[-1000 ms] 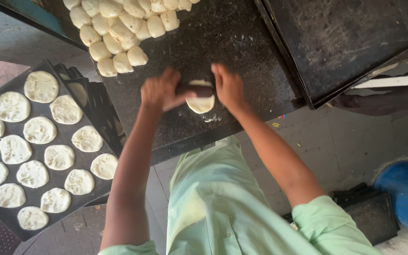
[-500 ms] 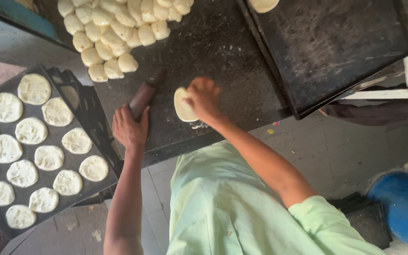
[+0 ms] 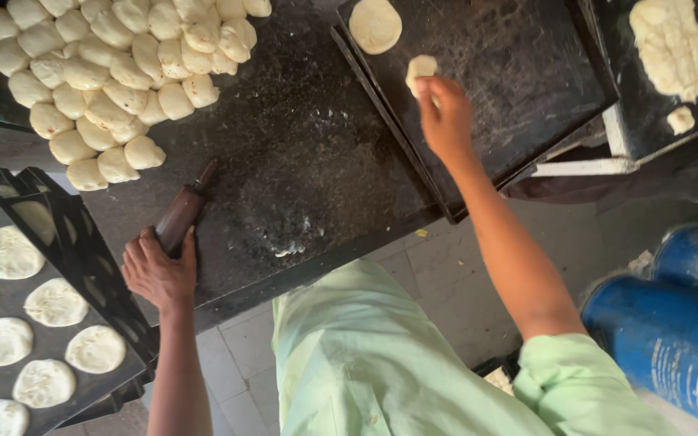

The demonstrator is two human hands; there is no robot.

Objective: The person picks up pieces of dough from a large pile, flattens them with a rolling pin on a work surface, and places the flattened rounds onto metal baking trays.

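over the near edge of the dark tray [image 3: 527, 121], the right hand [image 3: 446, 121] now grips the flat dough piece [image 3: 422, 66] (carried over from the worktop), while the left hand [image 3: 157, 270] stays wrapped around the rolling pin [image 3: 183, 211].

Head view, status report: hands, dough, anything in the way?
Left hand grips brown wooden rolling pin on the dark worktop. Right hand holds pale flattened dough disc over black metal tray. Path unobstructed.

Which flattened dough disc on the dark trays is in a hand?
The small pale dough disc pinched by the right hand over the upper dark tray; others lie flat.
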